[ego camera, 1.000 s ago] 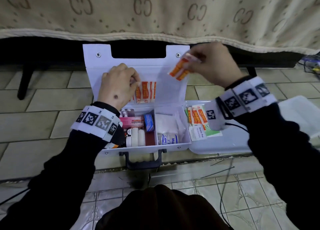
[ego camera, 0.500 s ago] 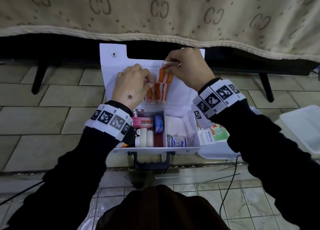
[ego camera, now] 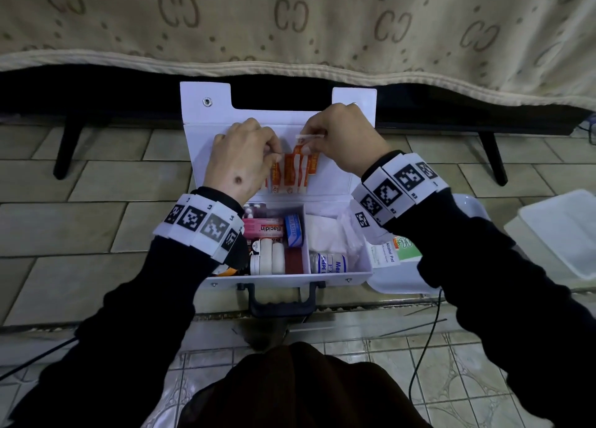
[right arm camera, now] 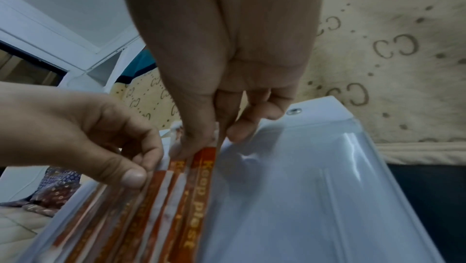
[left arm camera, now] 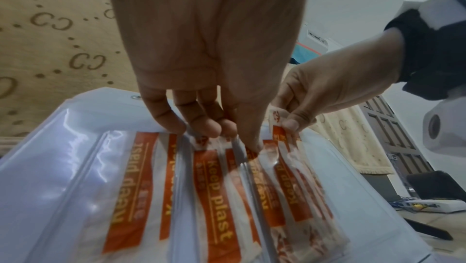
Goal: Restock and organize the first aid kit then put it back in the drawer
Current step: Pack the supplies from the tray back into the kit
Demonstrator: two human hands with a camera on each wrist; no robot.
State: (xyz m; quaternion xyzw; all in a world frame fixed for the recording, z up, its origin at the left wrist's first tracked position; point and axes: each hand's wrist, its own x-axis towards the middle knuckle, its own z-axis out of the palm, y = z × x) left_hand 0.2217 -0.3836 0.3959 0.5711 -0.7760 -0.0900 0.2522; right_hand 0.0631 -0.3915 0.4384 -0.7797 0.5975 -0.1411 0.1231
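The white first aid kit (ego camera: pixel 283 280) lies open on the tiled floor, its lid (ego camera: pixel 206 143) leaning back towards the bed. A clear pocket (left arm camera: pixel 75 157) on the lid holds orange-and-white "Keep plast" plasters (ego camera: pixel 292 173). My left hand (ego camera: pixel 273 154) pinches the pocket's top edge, thumb and fingertips together (left arm camera: pixel 227 131). My right hand (ego camera: pixel 317 141) pinches the top of a few plaster strips (right arm camera: pixel 199 197) that stand partly inside the pocket, just right of the left hand (right arm camera: pixel 141 175). In the wrist views the right hand (right arm camera: pixel 209 143) shows its thumb pressed on the strips (left arm camera: pixel 290 147).
The kit's tray holds a pink Bacidin box (ego camera: pixel 263 229), white gauze (ego camera: pixel 322 234) and a crepe bandage roll (ego camera: pixel 329 263). A white tub (ego camera: pixel 403 284) with alcohol pads touches the kit's right side; its lid (ego camera: pixel 561 231) lies farther right. A bed cover (ego camera: pixel 290 24) hangs behind. A cable (ego camera: pixel 425 340) trails on the floor.
My right hand carried the plasters from the lid's upper right corner leftward and down to the pocket, and they now sit partly inside it. The left hand stayed at the pocket edge.
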